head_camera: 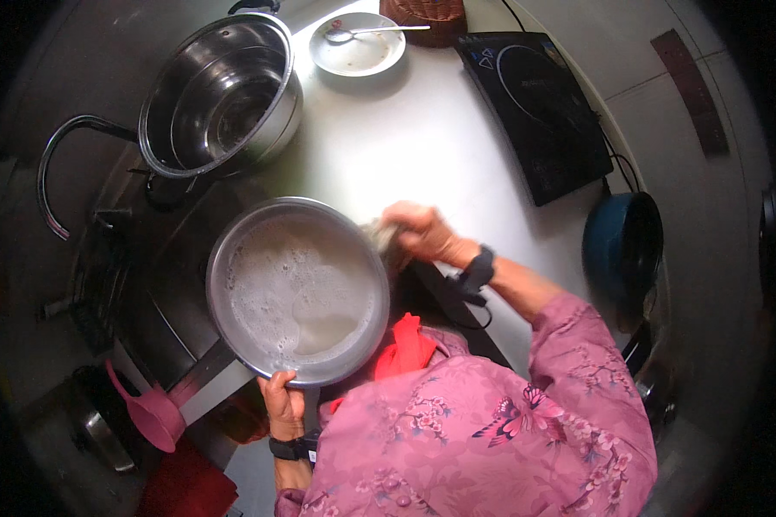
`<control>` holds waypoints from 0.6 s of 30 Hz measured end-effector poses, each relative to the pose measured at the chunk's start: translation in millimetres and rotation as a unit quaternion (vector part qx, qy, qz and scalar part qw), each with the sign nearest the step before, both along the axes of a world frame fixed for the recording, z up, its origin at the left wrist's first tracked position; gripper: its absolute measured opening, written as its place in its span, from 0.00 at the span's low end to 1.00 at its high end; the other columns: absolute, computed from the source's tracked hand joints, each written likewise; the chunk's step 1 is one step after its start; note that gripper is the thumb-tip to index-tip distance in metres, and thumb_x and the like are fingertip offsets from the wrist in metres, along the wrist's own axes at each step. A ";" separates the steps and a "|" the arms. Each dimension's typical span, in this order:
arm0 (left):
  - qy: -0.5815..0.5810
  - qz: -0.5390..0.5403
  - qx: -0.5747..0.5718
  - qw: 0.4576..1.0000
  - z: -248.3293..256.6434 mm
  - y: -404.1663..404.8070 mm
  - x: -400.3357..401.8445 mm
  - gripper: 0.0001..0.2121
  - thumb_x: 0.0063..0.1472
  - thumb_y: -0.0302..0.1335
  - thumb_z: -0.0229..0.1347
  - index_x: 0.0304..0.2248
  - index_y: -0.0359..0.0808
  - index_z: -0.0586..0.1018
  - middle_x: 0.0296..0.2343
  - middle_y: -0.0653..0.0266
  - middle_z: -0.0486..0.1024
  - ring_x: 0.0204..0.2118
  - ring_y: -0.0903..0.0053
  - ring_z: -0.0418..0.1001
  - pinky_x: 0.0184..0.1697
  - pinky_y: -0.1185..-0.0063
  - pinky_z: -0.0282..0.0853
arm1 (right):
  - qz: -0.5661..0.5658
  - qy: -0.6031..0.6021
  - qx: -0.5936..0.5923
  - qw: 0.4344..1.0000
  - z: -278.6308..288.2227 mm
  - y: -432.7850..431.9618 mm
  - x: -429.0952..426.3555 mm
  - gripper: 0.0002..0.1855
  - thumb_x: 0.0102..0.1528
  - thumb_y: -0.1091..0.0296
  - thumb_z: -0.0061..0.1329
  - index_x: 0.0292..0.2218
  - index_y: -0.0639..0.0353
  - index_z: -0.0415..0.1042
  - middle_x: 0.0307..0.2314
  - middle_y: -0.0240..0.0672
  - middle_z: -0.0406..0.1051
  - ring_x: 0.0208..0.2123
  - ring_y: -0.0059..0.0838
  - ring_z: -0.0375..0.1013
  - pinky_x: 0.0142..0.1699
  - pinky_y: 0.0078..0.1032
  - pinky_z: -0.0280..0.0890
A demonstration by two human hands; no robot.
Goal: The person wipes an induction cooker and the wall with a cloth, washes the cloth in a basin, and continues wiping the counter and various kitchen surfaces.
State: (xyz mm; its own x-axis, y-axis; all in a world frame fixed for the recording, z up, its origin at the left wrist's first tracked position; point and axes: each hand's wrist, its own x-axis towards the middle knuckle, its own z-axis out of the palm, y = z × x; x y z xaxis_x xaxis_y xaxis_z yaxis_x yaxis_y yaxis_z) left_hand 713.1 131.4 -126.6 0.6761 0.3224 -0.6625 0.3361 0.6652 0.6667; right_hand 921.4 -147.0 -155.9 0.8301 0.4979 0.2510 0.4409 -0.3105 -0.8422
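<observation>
A round metal basin [297,291] of cloudy, sudsy water sits at the counter's edge beside the sink. My left hand [283,400] grips its near rim, with the thumb over the edge. At the basin's right side my right hand [423,232], blurred, is closed on a pale, greyish cloth [385,239]. Part of the cloth lies against the basin's outer wall. How far it hangs down behind the basin is hidden.
A large steel pot [223,97] stands by the curved faucet [55,148] and dark sink [161,316]. A plate with a spoon [355,55], an induction cooktop [537,110], a blue pan [621,245] and a pink ladle [152,417] surround the work area.
</observation>
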 end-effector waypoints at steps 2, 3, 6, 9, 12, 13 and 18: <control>-0.026 -0.022 -0.002 0.999 0.1 -0.7 6.6 0.27 0.39 0.15 0.43 0.45 0.31 0.61 0.39 0.60 0.64 0.42 0.68 0.63 0.46 0.74 0.60 | -0.073 0.129 -0.022 0.989 34.2 -29.1 22.2 0.14 0.37 0.81 0.37 0.28 0.62 0.70 0.21 0.33 0.69 0.24 0.23 0.69 0.32 0.19 0.65; -0.022 -0.025 0.001 0.999 0.9 0.1 7.3 0.27 0.39 0.15 0.43 0.45 0.31 0.61 0.39 0.60 0.64 0.42 0.68 0.63 0.46 0.74 0.60 | -0.088 0.147 -0.039 0.985 49.6 -40.0 36.3 0.13 0.39 0.81 0.37 0.27 0.62 0.70 0.19 0.30 0.69 0.23 0.20 0.68 0.30 0.18 0.65; -0.020 -0.025 -0.001 0.999 -2.5 3.8 13.0 0.26 0.39 0.14 0.42 0.44 0.32 0.63 0.38 0.60 0.65 0.40 0.69 0.64 0.45 0.73 0.61 | -0.129 0.101 -0.173 0.971 75.7 -70.2 69.7 0.10 0.41 0.76 0.38 0.27 0.63 0.70 0.17 0.33 0.67 0.20 0.25 0.67 0.28 0.21 0.64; -0.037 -0.038 -0.010 0.999 -11.7 -0.5 25.9 0.25 0.39 0.14 0.42 0.43 0.32 0.64 0.36 0.62 0.66 0.39 0.70 0.65 0.44 0.74 0.62 | -0.068 0.102 -0.316 0.941 50.9 -101.3 88.5 0.18 0.46 0.59 0.39 0.38 0.58 0.66 0.42 0.42 0.60 0.44 0.34 0.60 0.46 0.30 0.57; -0.032 -0.052 -0.014 0.998 -15.6 -7.2 42.8 0.22 0.40 0.14 0.43 0.40 0.33 0.66 0.34 0.64 0.67 0.36 0.72 0.67 0.40 0.76 0.65 | -0.123 0.006 -0.433 0.893 8.1 -86.3 44.7 0.36 0.45 0.40 0.40 0.52 0.45 0.52 0.53 0.37 0.44 0.56 0.36 0.38 0.56 0.46 0.34; -0.030 -0.060 -0.020 0.998 -16.8 -9.3 46.1 0.21 0.41 0.14 0.44 0.39 0.33 0.66 0.33 0.65 0.67 0.35 0.73 0.67 0.38 0.77 0.66 | -0.119 -0.026 -0.407 0.905 -5.1 -85.0 26.6 0.36 0.44 0.39 0.40 0.52 0.44 0.52 0.53 0.37 0.45 0.56 0.37 0.39 0.56 0.45 0.34; -0.024 -0.102 -0.023 0.994 -6.7 -19.2 59.7 0.26 0.38 0.14 0.45 0.43 0.32 0.63 0.38 0.62 0.65 0.40 0.70 0.64 0.46 0.73 0.59 | -0.077 -0.178 -0.321 0.927 -6.2 -75.4 -64.3 0.33 0.37 0.52 0.51 0.46 0.47 0.60 0.46 0.36 0.55 0.51 0.36 0.51 0.51 0.41 0.45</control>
State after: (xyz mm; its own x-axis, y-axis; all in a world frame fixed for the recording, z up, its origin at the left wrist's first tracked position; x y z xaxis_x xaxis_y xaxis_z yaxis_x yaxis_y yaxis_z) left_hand 772.8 112.2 -133.3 0.7557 0.1450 -0.6387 0.4357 0.6168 0.6555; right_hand 857.2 -222.4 -162.0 0.8258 0.5213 0.2152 0.5634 -0.7802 -0.2718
